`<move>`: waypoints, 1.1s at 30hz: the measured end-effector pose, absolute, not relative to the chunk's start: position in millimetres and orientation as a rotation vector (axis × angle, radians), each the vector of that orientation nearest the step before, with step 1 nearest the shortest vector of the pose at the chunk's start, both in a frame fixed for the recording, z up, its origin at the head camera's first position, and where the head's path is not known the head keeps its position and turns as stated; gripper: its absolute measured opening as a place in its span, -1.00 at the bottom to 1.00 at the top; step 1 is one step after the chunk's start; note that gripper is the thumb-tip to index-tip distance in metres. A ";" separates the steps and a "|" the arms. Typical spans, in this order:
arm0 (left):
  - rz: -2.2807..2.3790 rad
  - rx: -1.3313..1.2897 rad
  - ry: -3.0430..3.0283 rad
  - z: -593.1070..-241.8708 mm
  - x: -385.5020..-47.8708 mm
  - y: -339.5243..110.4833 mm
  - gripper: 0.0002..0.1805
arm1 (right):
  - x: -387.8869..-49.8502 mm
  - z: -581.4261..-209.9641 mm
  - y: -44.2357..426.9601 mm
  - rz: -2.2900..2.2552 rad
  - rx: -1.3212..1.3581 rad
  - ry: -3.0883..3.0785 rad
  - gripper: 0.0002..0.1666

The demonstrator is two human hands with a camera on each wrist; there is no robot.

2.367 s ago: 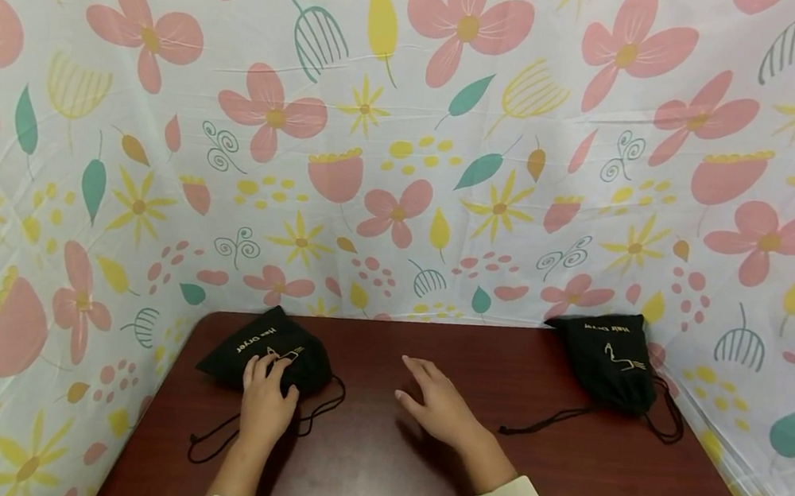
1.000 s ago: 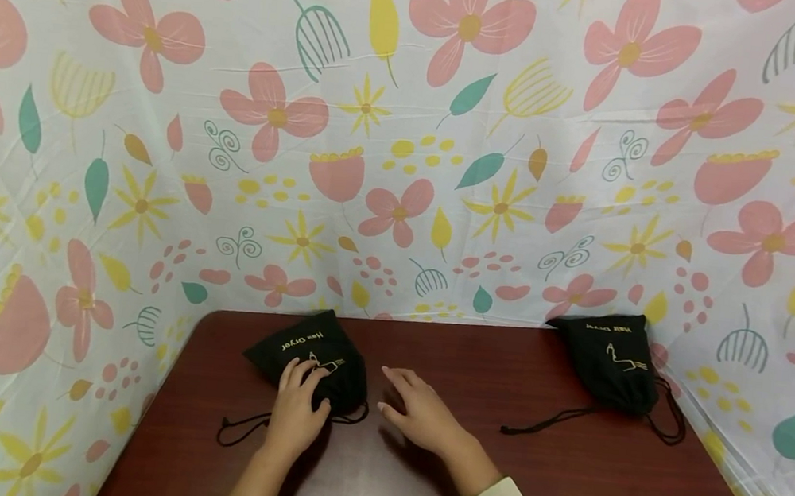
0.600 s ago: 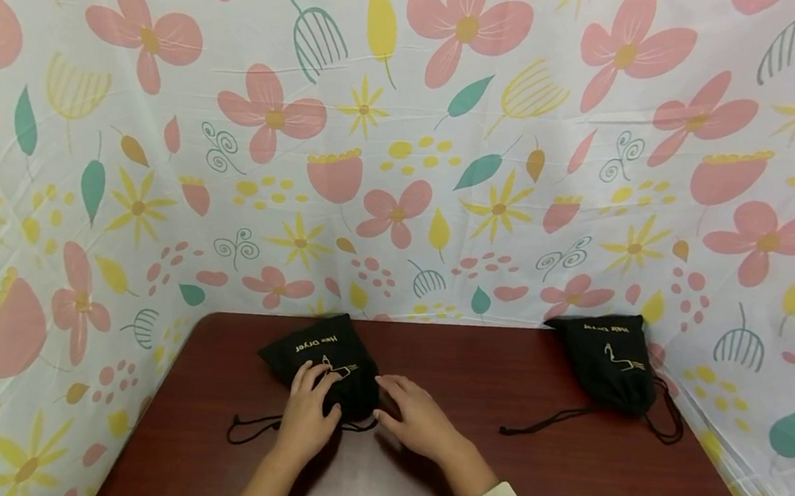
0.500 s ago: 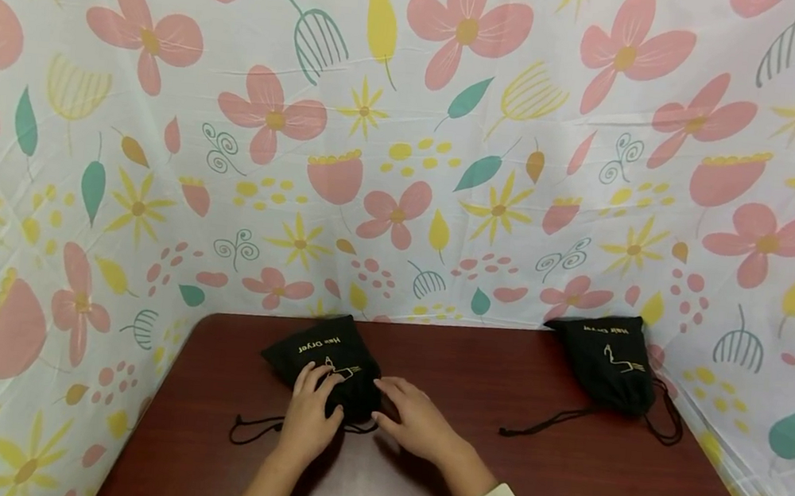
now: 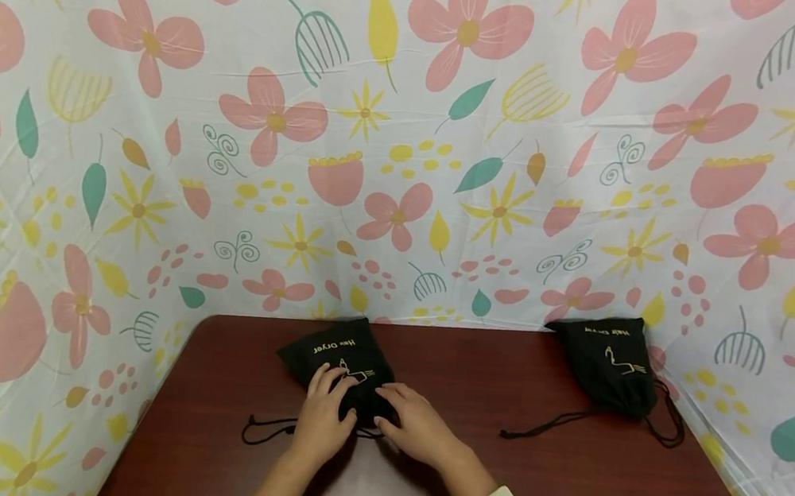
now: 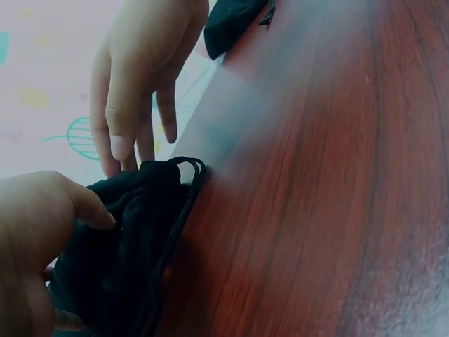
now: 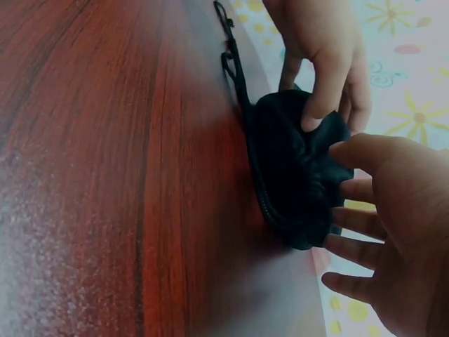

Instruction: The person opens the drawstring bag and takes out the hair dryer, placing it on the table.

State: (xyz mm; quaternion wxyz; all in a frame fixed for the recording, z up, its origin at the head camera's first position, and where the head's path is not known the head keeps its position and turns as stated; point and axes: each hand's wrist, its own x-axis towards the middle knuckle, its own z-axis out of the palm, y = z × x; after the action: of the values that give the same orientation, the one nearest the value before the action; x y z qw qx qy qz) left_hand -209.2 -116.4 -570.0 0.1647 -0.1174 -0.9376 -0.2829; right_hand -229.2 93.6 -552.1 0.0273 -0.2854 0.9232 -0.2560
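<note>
A black drawstring pouch (image 5: 325, 353) printed "Hair Dryer" in gold lies at the back left-middle of the table, its cord trailing toward me. My left hand (image 5: 324, 425) grips its near part, fingers over the top and thumb on the near side. On the pouch's right side, my right hand (image 5: 423, 432) touches the cloth with loosely extended fingers. The right wrist view shows the gathered mouth of the pouch (image 7: 280, 175) between both hands, with the left thumb pressed into the cloth. Whatever is inside the pouch is hidden.
A second black "Hair Dryer" pouch (image 5: 605, 368) lies at the back right corner, leaning against the patterned cloth, its cords spread on the table. The reddish-brown table (image 5: 501, 370) ends at a floral curtain (image 5: 410, 121) behind and at the sides.
My left hand has slid the pouch to the right across the table. My right hand, earlier apart from it, now touches its right side. The second pouch has stayed put.
</note>
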 end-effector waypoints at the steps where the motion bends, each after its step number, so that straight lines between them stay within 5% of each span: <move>1: -0.802 -0.336 -2.670 -570.1 -209.4 -115.5 -0.54 | -229.1 -552.9 94.1 -0.783 -0.875 2.855 -0.38; 33: -1.247 -0.395 -2.673 -569.7 -235.1 -97.2 -0.73 | -210.0 -563.1 103.2 -0.730 -0.794 2.955 -0.36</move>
State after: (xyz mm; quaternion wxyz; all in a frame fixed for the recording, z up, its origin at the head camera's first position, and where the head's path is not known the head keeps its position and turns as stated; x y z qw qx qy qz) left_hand -235.1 -97.2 -569.7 0.0827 -0.1323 -0.8952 -0.4176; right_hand -210.0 103.2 -563.1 -0.0021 -0.2524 0.9394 -0.2320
